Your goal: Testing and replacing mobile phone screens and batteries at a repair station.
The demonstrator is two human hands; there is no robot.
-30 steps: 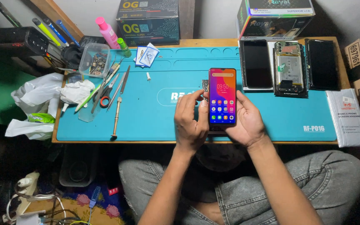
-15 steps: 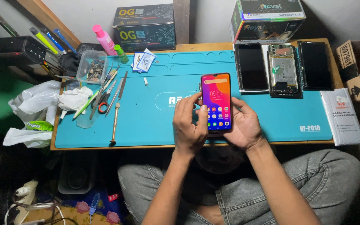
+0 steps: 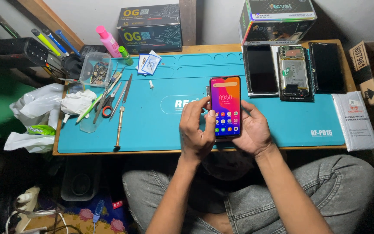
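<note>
Both hands hold a lit smartphone [image 3: 225, 107] upright above the teal mat [image 3: 169, 125]: the left hand [image 3: 197, 130] thumbs its screen, the right hand [image 3: 253, 130] cradles it. Testing seems underway; steady taps come next. Beyond the right hand lies an opened phone [image 3: 295, 73].

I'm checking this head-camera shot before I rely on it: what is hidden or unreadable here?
- Back and lower edge of the lit phone: covered by the left hand and right hand.
- Contents of the clear plastic box: too small to identify.
- Right cardboard box: cut off by the frame edge.
- Under the table: too dark.
</note>
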